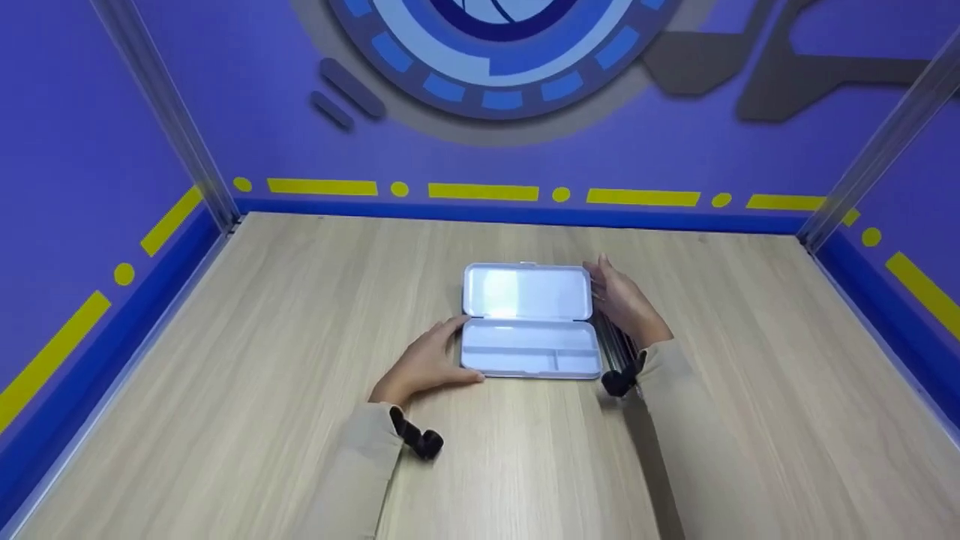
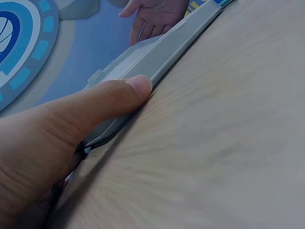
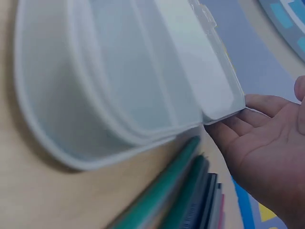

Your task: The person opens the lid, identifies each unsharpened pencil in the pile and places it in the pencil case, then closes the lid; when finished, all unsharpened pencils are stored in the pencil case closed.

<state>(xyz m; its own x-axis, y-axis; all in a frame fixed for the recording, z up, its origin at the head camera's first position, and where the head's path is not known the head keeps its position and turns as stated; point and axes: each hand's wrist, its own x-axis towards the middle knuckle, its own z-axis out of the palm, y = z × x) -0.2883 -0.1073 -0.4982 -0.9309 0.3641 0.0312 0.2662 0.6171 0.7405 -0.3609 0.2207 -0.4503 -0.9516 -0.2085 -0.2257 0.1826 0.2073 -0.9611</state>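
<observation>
A white pencil case lies unfolded on the table, its lid (image 1: pixel 528 292) at the back and its divided base (image 1: pixel 517 341) nearer the person; no items show in its compartments. My left hand (image 1: pixel 426 362) grips the base's left end, thumb on the front edge, fingers by the hinge corner; in the left wrist view the thumb of the left hand (image 2: pixel 62 124) presses the side. My right hand (image 1: pixel 626 300) touches the lid's right edge; in the right wrist view, fingertips of the right hand (image 3: pixel 267 148) rest at and behind it, fingers extended.
Several pens or pencils (image 1: pixel 616 345) lie side by side right of the case, partly under my right wrist; the nearest pen (image 3: pixel 157 195) is green in the right wrist view. Blue printed panels (image 1: pixel 487 157) border the wooden table (image 1: pixel 300 315) at the back and both sides.
</observation>
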